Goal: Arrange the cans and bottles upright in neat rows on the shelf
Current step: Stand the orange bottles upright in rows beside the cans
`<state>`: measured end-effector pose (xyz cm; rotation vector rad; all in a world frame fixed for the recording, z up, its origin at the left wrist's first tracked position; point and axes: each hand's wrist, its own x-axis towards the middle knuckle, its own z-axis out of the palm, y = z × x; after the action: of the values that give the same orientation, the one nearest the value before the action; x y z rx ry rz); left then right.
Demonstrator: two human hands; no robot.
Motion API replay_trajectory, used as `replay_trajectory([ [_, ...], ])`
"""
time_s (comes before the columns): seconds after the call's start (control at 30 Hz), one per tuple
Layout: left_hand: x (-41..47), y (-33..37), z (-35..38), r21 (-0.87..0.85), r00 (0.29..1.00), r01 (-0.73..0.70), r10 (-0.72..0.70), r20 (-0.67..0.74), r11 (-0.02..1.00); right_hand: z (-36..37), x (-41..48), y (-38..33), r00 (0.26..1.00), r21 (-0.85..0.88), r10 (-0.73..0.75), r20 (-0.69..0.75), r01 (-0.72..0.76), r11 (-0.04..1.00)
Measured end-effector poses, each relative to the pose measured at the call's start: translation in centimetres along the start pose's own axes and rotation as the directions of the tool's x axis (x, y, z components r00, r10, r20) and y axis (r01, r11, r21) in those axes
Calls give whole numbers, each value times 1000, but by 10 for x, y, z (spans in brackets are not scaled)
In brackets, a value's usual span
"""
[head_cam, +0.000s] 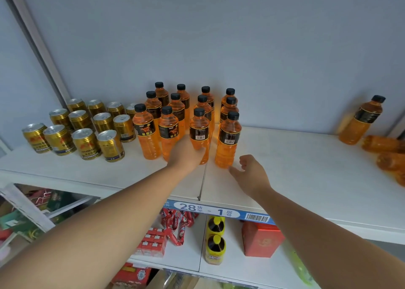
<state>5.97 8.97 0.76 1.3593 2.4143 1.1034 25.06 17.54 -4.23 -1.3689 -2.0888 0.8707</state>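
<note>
Several orange bottles with black caps stand upright in rows at the middle of the white shelf (285,157). My left hand (186,155) grips the lower body of the front-row bottle (199,133). Just right of it, my right hand (249,172) hovers with fingers apart, its fingertips close to the base of the front right bottle (228,142). Several gold cans (85,143) stand upright in rows at the left. One more bottle (361,122) stands alone at the far right, with several bottles (385,155) lying on their sides beside it.
A grey wall backs the shelf and a metal upright (41,47) rises at the left. A blue label strip (219,211) runs along the shelf's front edge. Below are red packets (177,225), yellow-capped jars (215,236) and a red box (260,238).
</note>
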Motion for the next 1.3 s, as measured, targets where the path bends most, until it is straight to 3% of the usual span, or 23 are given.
replay_trajectory([
  [0.2, -37, 12, 11, 172, 971, 122, -154, 186, 977, -37, -24, 23, 1000, 64, -13, -21, 15, 998],
  [0.3, -62, 33, 27, 206, 966, 117, -160, 205, 972, -64, -43, 42, 999, 88, -6, -38, 10, 996],
  [0.6, -113, 130, 100, 194, 941, -39, -29, 337, 980, -169, -102, 120, 983, 91, 110, -149, -97, 991],
  [0.9, -134, 222, 190, 80, 857, -215, 149, 493, 973, -267, -137, 200, 915, 28, 270, -299, -274, 961],
  [1.3, -70, 296, 284, -30, 763, -321, 278, 584, 946, -334, -79, 253, 773, 148, 499, -392, -482, 863],
])
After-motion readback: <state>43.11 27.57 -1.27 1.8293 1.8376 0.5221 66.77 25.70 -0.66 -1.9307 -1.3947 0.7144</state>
